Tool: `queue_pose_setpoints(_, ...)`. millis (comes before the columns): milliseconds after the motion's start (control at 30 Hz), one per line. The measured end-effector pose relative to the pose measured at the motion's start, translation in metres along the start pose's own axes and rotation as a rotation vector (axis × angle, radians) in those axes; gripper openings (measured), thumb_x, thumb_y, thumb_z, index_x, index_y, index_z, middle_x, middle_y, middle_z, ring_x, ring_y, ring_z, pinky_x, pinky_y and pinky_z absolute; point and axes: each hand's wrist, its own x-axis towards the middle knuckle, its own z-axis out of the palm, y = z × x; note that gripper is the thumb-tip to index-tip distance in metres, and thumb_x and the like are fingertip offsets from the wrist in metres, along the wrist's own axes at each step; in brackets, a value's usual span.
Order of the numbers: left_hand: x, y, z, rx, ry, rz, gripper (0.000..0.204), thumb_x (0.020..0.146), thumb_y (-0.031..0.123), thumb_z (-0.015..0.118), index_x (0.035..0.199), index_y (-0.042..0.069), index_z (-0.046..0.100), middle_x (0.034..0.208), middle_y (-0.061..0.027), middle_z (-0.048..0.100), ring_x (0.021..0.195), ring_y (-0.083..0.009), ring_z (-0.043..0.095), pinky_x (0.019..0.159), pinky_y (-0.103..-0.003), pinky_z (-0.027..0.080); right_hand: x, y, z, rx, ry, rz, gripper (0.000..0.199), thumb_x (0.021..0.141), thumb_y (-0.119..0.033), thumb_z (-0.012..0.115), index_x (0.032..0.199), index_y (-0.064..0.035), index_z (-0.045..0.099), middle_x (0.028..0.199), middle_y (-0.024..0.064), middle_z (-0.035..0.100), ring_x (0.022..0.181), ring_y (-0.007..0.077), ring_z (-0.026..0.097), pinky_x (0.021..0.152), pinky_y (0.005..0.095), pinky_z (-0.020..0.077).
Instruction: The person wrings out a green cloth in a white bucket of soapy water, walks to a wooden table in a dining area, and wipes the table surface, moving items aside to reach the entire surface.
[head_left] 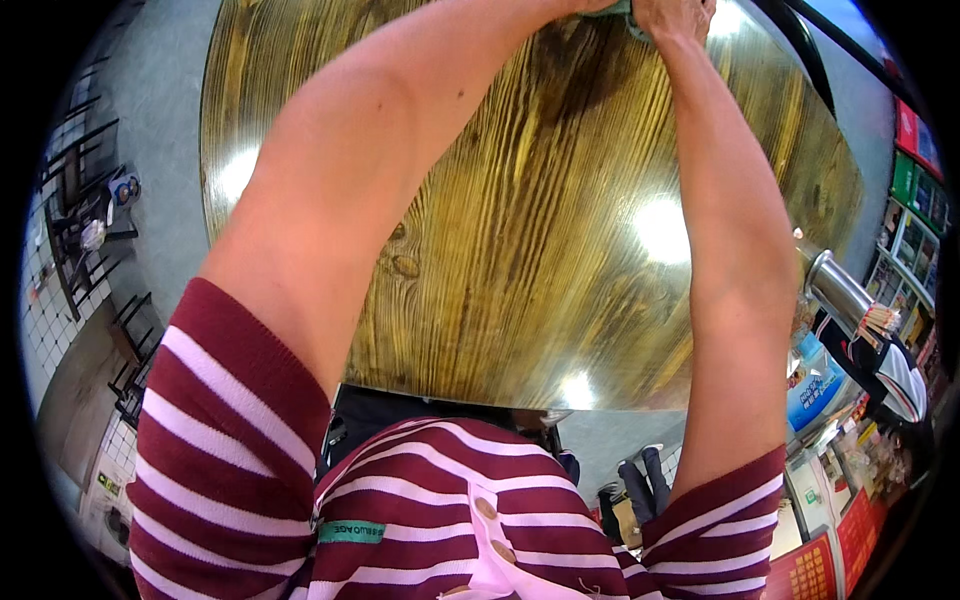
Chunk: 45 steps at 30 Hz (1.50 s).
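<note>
Both my arms reach far forward over a glossy brown wooden table. At the top edge of the view, my right hand is closed over a grey-green cloth on the tabletop; its fingers are partly cut off by the frame. Just left of it, only the wrist end of my left hand shows, close against the same cloth. Its fingers lie outside the view, so its grip is hidden. Most of the cloth is also out of sight.
Beyond the table's right edge are a metal cylinder, a bundle of thin wooden sticks and a blue packet. Dark chairs stand off to the left on grey and tiled floor. Shelves line the far right.
</note>
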Motion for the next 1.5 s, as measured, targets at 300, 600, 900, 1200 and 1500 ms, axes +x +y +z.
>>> queue_pose_setpoints(300,-0.077,0.007,-0.065,0.154,-0.257,-0.105,0.05,0.094,0.032,0.038,0.135,0.006,0.049,0.144,-0.012,0.045,0.14,-0.0285,0.03,0.113,-0.053,0.018,-0.072,-0.022,0.056,0.13,0.382,-0.206,0.051,0.098,-0.034,0.034,0.144,-0.0118,0.037,0.153,0.0134,0.03,0.142,0.0302,0.026,0.112,0.0502,0.0227)
queue_pose_setpoints(600,-0.268,-0.011,-0.194,0.094,-0.227,-0.188,0.053,0.086,0.027,0.057,0.136,0.012,0.048,0.143,-0.0088,0.044,0.135,-0.0272,0.037,0.11,-0.051,0.023,-0.257,-0.16,0.022,0.085,0.225,-0.291,0.052,0.087,-0.024,0.053,0.135,-0.0047,0.049,0.145,0.0142,0.042,0.139,0.029,0.033,0.111,0.0497,0.0271)
queue_pose_setpoints(900,-0.452,-0.044,-0.324,-0.109,-0.554,-0.193,0.061,0.087,0.033,0.058,0.142,0.012,0.043,0.148,-0.0082,0.039,0.141,-0.0255,0.028,0.115,-0.052,0.012,-0.449,-0.277,0.019,0.162,-0.086,-0.26,0.058,0.082,-0.02,0.058,0.137,-0.004,0.046,0.149,0.0179,0.035,0.14,0.0332,0.03,0.113,0.052,0.0217)
queue_pose_setpoints(1200,-0.353,-0.131,-0.305,-0.041,-0.366,-0.061,0.053,0.086,0.032,0.055,0.133,0.008,0.05,0.139,-0.0093,0.048,0.138,-0.0246,0.034,0.113,-0.051,0.018,-0.323,-0.319,0.013,0.122,-0.051,-0.282,0.057,0.085,-0.019,0.045,0.139,0.0007,0.04,0.152,0.0185,0.029,0.143,0.0327,0.022,0.115,0.0512,0.0164)
queue_pose_setpoints(1500,-0.223,-0.184,-0.206,0.119,-0.087,-0.063,0.049,0.091,0.032,0.05,0.136,0.011,0.048,0.143,-0.0063,0.046,0.137,-0.0229,0.035,0.112,-0.05,0.021,-0.151,-0.293,0.05,0.062,0.274,-0.236,0.051,0.094,-0.026,0.039,0.142,-0.0096,0.041,0.151,0.0132,0.034,0.141,0.0291,0.028,0.113,0.0522,0.021)
